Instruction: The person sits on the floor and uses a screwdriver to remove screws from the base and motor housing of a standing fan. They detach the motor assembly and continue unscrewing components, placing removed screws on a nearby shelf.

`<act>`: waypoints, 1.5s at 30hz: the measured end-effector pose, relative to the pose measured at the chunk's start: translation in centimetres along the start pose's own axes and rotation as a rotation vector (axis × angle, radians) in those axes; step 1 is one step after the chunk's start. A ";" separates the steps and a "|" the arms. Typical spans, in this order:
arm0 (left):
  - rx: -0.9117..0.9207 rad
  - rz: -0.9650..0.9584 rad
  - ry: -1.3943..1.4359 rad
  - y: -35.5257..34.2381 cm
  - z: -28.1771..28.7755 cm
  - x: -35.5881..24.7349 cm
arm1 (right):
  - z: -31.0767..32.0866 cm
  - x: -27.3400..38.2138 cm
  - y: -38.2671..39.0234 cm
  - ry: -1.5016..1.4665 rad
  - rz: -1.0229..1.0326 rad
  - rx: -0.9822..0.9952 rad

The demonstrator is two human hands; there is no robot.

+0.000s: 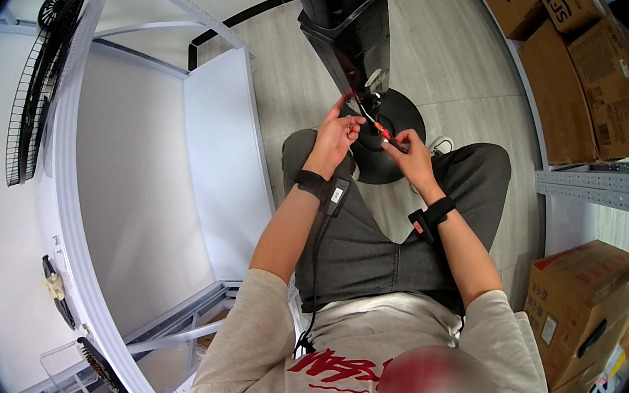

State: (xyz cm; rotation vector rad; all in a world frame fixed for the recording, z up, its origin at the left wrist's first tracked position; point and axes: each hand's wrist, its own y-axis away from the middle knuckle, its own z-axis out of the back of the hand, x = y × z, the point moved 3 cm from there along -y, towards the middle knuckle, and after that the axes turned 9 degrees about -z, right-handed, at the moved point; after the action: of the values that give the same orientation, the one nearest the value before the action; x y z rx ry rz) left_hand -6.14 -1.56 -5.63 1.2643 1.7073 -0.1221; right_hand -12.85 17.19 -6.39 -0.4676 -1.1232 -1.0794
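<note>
A black column-shaped appliance point(348, 33) stands on a round black base point(405, 117) in front of my knees. My left hand point(335, 138) is at its lower part. The index finger stretches up against the column's side; the other fingers are bent, with no object seen in them. A thin pale wire point(369, 113) runs from a low opening in the column, close to the left fingertips. Its lower end meets a slim red-and-black piece point(384, 132), whose exact kind I cannot make out. My right hand point(412, 159) pinches that piece between thumb and fingers, over the base.
To the left is a white metal shelf rack point(81, 131) with a black fan grille point(40, 87) leaning on it. Cardboard boxes point(559, 92) fill a rack at upper right. Another large carton point(581, 305) stands at right. A black box point(338, 197) with a cable lies by my left wrist.
</note>
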 end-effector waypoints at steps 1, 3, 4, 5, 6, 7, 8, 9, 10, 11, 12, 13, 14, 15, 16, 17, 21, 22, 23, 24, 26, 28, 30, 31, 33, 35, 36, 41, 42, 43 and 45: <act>0.003 0.000 0.001 -0.1 0.1 0.0 | 0.1 -0.2 -0.1 0.006 -0.021 0.023; 0.004 -0.001 0.002 -0.1 0.1 0.1 | 0.1 -0.8 -0.6 0.012 -0.188 0.140; 0.003 -0.002 0.003 -0.2 0.1 0.2 | 0.1 -1.0 -0.7 0.015 -0.271 0.198; 0.002 -0.002 0.003 -0.2 0.1 0.2 | 0.2 -0.9 -0.6 0.000 -0.269 0.186; 0.004 -0.002 0.004 -0.2 0.1 0.2 | 0.1 -0.6 -0.6 -0.015 -0.265 0.173; 0.006 -0.002 0.004 -0.2 0.1 0.2 | 0.1 -0.4 -0.5 -0.029 -0.262 0.161; 0.009 -0.002 0.005 -0.2 0.1 0.2 | 0.2 0.1 -0.2 -0.010 -0.178 0.101; 0.010 -0.004 0.000 -0.2 0.2 0.2 | 0.4 0.6 0.1 0.010 -0.094 0.039; 0.011 -0.006 -0.004 -0.2 0.2 0.2 | 0.5 1.0 0.3 0.030 -0.010 -0.021; 0.012 -0.008 -0.008 -0.2 0.3 0.2 | 0.4 0.5 0.2 0.017 -0.033 0.014; 0.018 -0.004 0.009 -0.2 0.2 0.2 | 0.3 0.1 -0.1 0.005 -0.055 0.048; 0.023 -0.001 0.026 -0.2 0.1 0.1 | 0.2 -0.3 -0.3 -0.007 -0.078 0.082; 0.028 0.003 0.043 -0.2 0.1 0.1 | 0.1 -0.8 -0.5 0.002 -0.145 0.126; 0.028 0.001 0.042 -0.3 0.1 0.1 | 0.1 -0.9 -0.6 0.011 -0.211 0.172; 0.029 -0.001 0.042 -0.3 0.2 0.1 | 0.0 -1.0 -0.6 0.021 -0.277 0.219; 0.030 -0.003 0.041 -0.3 0.2 0.2 | -0.1 -0.6 -0.4 0.006 -0.209 0.150; -0.004 -0.005 -0.007 -0.1 0.1 0.2 | -0.2 0.0 0.3 0.011 -0.074 0.024; -0.006 -0.006 -0.007 -0.1 0.1 0.2 | -0.1 0.0 0.3 0.029 -0.075 0.033; -0.007 -0.006 -0.007 -0.1 0.1 0.2 | -0.1 -0.1 0.2 0.024 -0.102 0.070; -0.008 -0.006 -0.001 0.0 0.1 0.2 | -0.1 -0.3 0.1 0.020 -0.131 0.106; -0.008 -0.007 0.012 0.0 0.0 0.2 | -0.1 -0.7 -0.2 0.018 -0.172 0.149; -0.007 -0.009 0.004 0.0 -0.1 0.2 | -0.2 -0.8 -0.4 0.024 -0.199 0.163; -0.008 -0.008 -0.001 0.0 -0.1 0.2 | -0.1 0.2 0.4 0.023 -0.076 0.023; -0.011 -0.007 -0.003 0.1 -0.1 0.2 | 0.1 0.8 0.7 0.022 -0.014 -0.046; -0.009 -0.007 -0.002 0.0 0.0 0.3 | 0.0 0.6 0.5 0.024 -0.037 0.002; 0.000 -0.010 0.002 -0.1 0.1 0.3 | 0.1 0.2 0.2 0.027 -0.109 0.086; 0.000 -0.010 0.004 -0.1 0.1 0.3 | 0.2 0.0 0.0 0.028 -0.170 0.146; -0.009 -0.008 0.000 0.0 -0.1 0.4 | 0.2 -0.3 -0.2 0.036 -0.161 0.138; -0.003 -0.010 -0.005 -0.1 -0.1 0.4 | 0.0 -0.1 0.2 0.033 -0.063 0.053; 0.004 -0.012 -0.009 -0.1 0.0 0.4 | 0.0 0.1 0.4 0.030 0.034 -0.032; 0.007 -0.013 -0.011 -0.1 0.0 0.4 | 0.1 0.0 0.3 0.046 -0.019 0.018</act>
State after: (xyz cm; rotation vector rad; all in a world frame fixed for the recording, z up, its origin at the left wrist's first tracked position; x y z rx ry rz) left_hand -6.17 -1.33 -5.93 1.2561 1.7070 -0.1431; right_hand -12.67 17.38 -6.29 -0.4164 -1.0977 -1.0907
